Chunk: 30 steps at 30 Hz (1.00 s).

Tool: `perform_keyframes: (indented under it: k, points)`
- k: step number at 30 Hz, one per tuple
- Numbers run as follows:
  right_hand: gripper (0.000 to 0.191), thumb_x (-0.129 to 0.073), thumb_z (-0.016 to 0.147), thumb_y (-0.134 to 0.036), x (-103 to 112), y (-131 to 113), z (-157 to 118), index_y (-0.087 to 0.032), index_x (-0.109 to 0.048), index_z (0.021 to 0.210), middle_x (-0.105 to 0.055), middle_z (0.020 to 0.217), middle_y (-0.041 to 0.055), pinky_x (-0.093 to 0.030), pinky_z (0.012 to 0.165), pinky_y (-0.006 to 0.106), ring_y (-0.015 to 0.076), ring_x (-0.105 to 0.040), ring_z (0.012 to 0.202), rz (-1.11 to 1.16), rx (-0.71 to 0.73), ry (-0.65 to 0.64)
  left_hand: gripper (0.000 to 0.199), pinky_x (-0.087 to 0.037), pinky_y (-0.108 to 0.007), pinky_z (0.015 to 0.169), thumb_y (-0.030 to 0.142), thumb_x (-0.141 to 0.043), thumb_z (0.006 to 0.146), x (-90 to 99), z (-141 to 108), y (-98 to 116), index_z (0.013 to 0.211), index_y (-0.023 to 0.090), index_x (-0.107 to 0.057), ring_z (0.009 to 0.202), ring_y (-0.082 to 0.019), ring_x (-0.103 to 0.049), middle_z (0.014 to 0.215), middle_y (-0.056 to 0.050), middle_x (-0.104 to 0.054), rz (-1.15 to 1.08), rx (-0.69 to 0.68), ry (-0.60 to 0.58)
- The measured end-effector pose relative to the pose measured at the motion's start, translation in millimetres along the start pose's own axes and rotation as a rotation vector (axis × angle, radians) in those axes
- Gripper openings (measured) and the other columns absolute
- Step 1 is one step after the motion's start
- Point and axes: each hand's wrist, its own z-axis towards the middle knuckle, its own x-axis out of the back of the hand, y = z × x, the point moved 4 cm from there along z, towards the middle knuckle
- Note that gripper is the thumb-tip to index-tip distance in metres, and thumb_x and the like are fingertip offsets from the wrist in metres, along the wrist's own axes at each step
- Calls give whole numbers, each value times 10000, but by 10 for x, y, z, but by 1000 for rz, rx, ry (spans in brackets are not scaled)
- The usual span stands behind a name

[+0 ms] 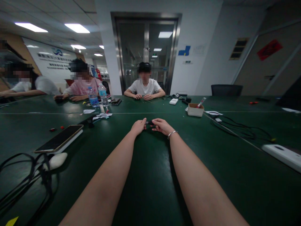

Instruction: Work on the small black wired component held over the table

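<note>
A small black object [149, 122] with a greyish end is held between my two hands, above the middle of the green table [150, 175]. It is too small and dark for me to tell its kind. My left hand [139, 126] is closed, thumb and fingers pinching the greyish end. From the other side, my right hand [162, 126] pinches the black end between thumb and forefinger, its other fingers curled below. A silver bracelet [172, 134] circles my right wrist. Both forearms stretch forward over the tabletop.
Left lie a phone [60, 138] on a white block, black cables [30, 175] and a white mouse-shaped item [56, 160]. Water bottles [93, 98] stand farther back. A small box [195, 110], cables [235, 125] and a white device [282, 155] lie right. Several people sit around the table.
</note>
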Motion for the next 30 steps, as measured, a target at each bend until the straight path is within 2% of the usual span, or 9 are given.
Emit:
perform_keyframes:
  k: [30]
  points:
    - [69, -600, 855, -169, 4, -1, -1, -137, -545, 881, -631, 636, -6, -599, 590, 244, 1, -442, 354, 4, -7, 11, 570, -398, -282, 646, 576, -246, 857, -21, -21, 18, 631, 180, -589, 625, -175, -573, 660, -48, -640, 30, -10, -59]
